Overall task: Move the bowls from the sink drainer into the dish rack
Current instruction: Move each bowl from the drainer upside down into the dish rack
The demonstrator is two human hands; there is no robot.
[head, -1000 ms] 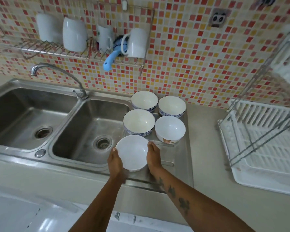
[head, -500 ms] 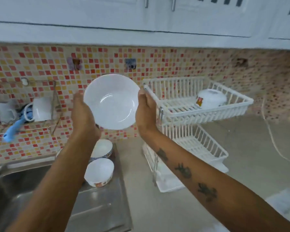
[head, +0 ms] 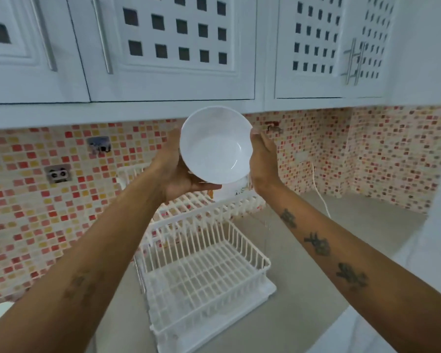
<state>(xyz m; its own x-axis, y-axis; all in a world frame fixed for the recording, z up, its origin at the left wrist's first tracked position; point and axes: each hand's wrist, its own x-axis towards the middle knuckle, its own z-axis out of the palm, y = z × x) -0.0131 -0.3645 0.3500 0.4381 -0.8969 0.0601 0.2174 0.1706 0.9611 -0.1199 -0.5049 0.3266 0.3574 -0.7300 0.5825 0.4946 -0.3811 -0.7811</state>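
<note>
White bowl (head: pixel 215 146) is held up in the air w/ both hands, tipped so its inside faces the camera, above the top tier of the dish rack (head: pixel 204 266) and just under the wall cabinets (head: pixel 163 47). Left hand (head: pixel 175 171) cups it from below and the side, fingers (head: pixel 206 186) curled under the base; right hand (head: pixel 261 159) presses flat on the opposite rim, so both are closed on the bowl, not spread. Rack stands on the counter (head: pixel 341 250), two tiers; bottom tier looks bare, and on the top tier, right behind the bowl, sits something white w/ a small print (head: pixel 233 191), prob. another bowl but mostly hidden. Main risks, judged from here: the grip is a squeeze on a smooth, maybe wet surface, so if either hand eases off before the bowl is seated it could slip and drop onto the rack or counter & chip. Lowering blind behind the bowl's own bulk could knock it vs the item already on the top tier. Raising it further could clip the cabinet edge. Set on the rack's edge rather than btwn the tines, it may roll off. Remaining bowls at the sink aren't in view.
</note>
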